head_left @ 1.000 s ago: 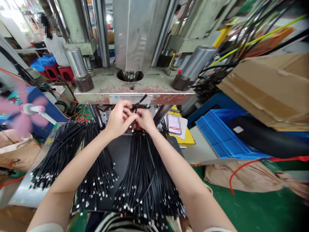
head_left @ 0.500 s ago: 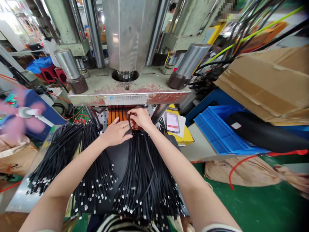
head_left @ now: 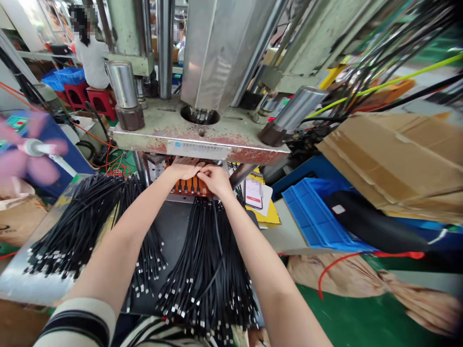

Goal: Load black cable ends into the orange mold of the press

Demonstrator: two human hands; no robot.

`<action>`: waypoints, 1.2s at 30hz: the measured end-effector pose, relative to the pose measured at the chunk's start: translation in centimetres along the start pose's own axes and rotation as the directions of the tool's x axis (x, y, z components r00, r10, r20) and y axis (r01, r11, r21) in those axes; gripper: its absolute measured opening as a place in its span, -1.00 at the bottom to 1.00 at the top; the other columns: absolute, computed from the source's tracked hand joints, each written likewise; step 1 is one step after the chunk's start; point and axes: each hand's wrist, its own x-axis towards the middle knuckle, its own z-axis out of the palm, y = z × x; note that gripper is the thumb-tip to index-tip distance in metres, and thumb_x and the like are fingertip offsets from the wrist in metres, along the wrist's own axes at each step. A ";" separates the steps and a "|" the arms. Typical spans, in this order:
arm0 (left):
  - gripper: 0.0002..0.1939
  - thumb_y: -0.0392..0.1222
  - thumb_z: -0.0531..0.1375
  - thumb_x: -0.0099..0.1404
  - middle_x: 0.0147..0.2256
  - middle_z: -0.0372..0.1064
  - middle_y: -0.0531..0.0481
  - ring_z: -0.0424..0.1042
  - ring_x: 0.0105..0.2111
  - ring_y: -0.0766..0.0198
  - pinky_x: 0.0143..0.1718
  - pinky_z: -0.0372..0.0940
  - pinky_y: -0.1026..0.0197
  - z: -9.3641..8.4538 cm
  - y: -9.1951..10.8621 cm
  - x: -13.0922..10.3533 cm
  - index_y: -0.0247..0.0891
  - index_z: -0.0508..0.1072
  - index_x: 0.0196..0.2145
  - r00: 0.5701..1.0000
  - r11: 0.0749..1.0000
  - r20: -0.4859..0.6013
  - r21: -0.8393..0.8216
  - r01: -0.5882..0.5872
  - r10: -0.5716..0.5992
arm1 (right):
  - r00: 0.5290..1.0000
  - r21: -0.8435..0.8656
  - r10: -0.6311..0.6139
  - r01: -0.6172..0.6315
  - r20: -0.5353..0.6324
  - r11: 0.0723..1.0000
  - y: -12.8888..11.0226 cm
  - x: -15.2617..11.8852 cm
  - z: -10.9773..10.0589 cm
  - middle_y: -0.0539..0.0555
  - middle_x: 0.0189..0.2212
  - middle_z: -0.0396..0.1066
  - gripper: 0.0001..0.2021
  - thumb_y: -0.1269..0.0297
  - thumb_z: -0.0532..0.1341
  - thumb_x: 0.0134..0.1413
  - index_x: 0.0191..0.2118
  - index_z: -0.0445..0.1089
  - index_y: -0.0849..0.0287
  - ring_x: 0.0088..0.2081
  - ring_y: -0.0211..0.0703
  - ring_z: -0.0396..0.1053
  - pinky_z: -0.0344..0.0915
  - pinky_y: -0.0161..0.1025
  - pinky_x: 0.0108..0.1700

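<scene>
On the left, the far-left cable bundle (head_left: pixel 68 221) is lying loose on the metal tabletop (head_left: pixel 21 284), so a sweeping forearm could be dragging strands into a tangle. In the middle, the left hand (head_left: pixel 186 168) is lying flat over the orange fixture (head_left: pixel 204 191), fingers extended and not closing; uneven palm pressure could be tipping a black connector (head_left: pixel 185 187) out of line. Its fingers are reaching close under the press plate (head_left: pixel 202 137), so any descent could be trapping them. Just beside it, the right hand (head_left: pixel 213 178) is bringing thumb and forefinger together at the fixture; I cannot tell whether they are gripping a cable. A slip there could be leaving one askew.

Counting rightward: one pink fan (head_left: pixel 32 147) is standing at the edge; three bundles are showing, the middle bundle (head_left: pixel 148 260) partly hiding behind the left forearm, the right-hand bundle (head_left: pixel 208 250) lying below the fixture, strands too many to count; four connectors are showing; one phone (head_left: pixel 253 193) is lying on something yellow.
</scene>
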 end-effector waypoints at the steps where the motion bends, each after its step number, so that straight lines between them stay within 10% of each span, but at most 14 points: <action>1: -0.47 0.02 -0.19 0.52 0.19 0.29 -0.20 0.30 0.16 0.05 0.26 0.05 -0.04 0.2 0.0 -1.8 -0.29 0.32 0.19 0.999 1.000 -0.035 -0.007 -0.025 0.025 | 0.999 0.051 -0.021 0.024 -0.050 0.998 0.7 -1.1 -0.3 0.02 -0.43 0.51 -0.88 0.24 0.25 0.10 -0.31 0.49 0.15 -0.38 -0.13 0.43 0.26 -0.24 -0.23; 4: -0.51 0.03 -0.15 0.51 0.12 0.36 -0.20 0.33 0.13 0.07 0.22 0.12 -0.02 0.9 -1.0 -9.0 -0.28 0.38 0.12 0.978 0.999 -0.205 0.039 -0.033 0.041 | 0.989 0.121 0.006 0.012 -0.149 0.993 3.2 -6.0 -1.4 0.07 -0.37 0.52 -0.74 0.09 0.15 0.18 -0.23 0.47 0.16 -0.36 -0.09 0.44 0.28 -0.21 -0.25; 7: -0.56 0.05 -0.03 0.44 -0.11 0.45 -0.32 0.43 -0.03 -0.10 -0.03 0.32 -0.06 1.3 -3.5 -15.5 -0.35 0.48 -0.12 0.889 0.903 -0.308 0.157 0.399 -0.340 | 0.998 0.087 0.058 -0.061 0.038 0.994 4.9 -10.5 -2.1 0.05 -0.46 0.47 -0.68 -0.01 0.14 0.17 -0.35 0.44 0.14 -0.45 -0.10 0.38 0.22 -0.21 -0.35; 10: -0.64 0.01 0.05 0.38 -0.22 0.47 -0.34 0.48 -0.16 -0.16 -0.19 0.34 -0.04 1.6 -6.4 -18.4 -0.34 0.47 -0.20 0.727 0.703 -0.184 0.186 0.686 -0.661 | 0.971 0.103 0.030 -0.056 0.235 0.993 4.7 -12.4 -2.1 -0.03 -0.62 0.32 -0.63 -0.01 0.13 0.16 -0.55 0.30 0.10 -0.54 -0.16 0.25 0.11 -0.24 -0.44; 12: -0.74 -0.09 0.04 0.37 -0.30 0.49 -0.23 0.50 -0.23 -0.05 -0.19 0.32 0.04 1.3 -7.7 -18.8 -0.28 0.45 -0.27 0.712 0.705 -0.098 0.104 0.702 -0.695 | 0.974 0.122 -0.001 -0.027 0.225 0.992 3.5 -12.5 -2.1 -0.06 -0.66 0.23 -0.61 0.02 0.11 0.20 -0.58 0.23 0.10 -0.57 -0.19 0.19 0.08 -0.25 -0.45; 19: -0.79 -0.09 0.07 0.39 -0.52 0.29 0.12 0.26 -0.54 0.38 -0.45 0.16 0.33 -3.7 -1.0 -18.6 -0.24 0.32 -0.35 0.891 0.921 -0.390 -0.383 0.074 -0.234 | 0.958 0.248 -0.230 0.185 0.168 0.951 -4.1 -12.3 -3.4 -0.02 -0.57 0.37 -0.68 0.08 0.13 0.27 -0.48 0.34 0.09 -0.53 -0.17 0.28 0.14 -0.25 -0.44; 26: -0.78 -0.18 0.08 0.45 -0.40 0.38 0.04 0.30 -0.51 0.43 -0.42 0.23 0.35 -7.7 7.3 -15.8 -0.27 0.34 -0.37 0.851 0.783 -0.522 -0.503 -0.366 0.062 | 0.961 0.422 -0.276 0.248 0.005 0.872 -8.1 -12.6 -4.2 0.02 -0.46 0.48 -0.80 0.11 0.18 0.25 -0.31 0.48 0.05 -0.46 -0.13 0.40 0.31 -0.22 -0.36; 31: -0.75 -0.25 0.04 0.47 -0.35 0.42 0.00 0.39 -0.39 0.35 -0.33 0.30 0.29 -8.1 8.6 -12.7 -0.27 0.38 -0.39 0.753 0.794 -0.639 -0.372 -0.480 0.156 | 0.972 0.432 -0.230 0.229 -0.050 0.872 -6.9 -12.6 -2.9 -0.01 -0.54 0.38 -0.81 0.08 0.23 0.20 -0.29 0.51 0.05 -0.52 -0.14 0.30 0.28 -0.21 -0.41; 36: -0.67 -0.05 -0.02 0.51 -0.25 0.43 -0.05 0.45 -0.19 0.19 -0.14 0.37 0.11 -9.8 8.9 -9.6 -0.20 0.48 -0.21 0.758 0.810 -0.616 -0.323 -0.490 0.213 | 0.961 0.311 -0.273 0.271 -0.038 0.911 -2.8 -10.8 -0.9 0.07 -0.40 0.50 -0.83 0.19 0.24 0.20 -0.33 0.53 0.11 -0.37 -0.07 0.42 0.34 -0.18 -0.25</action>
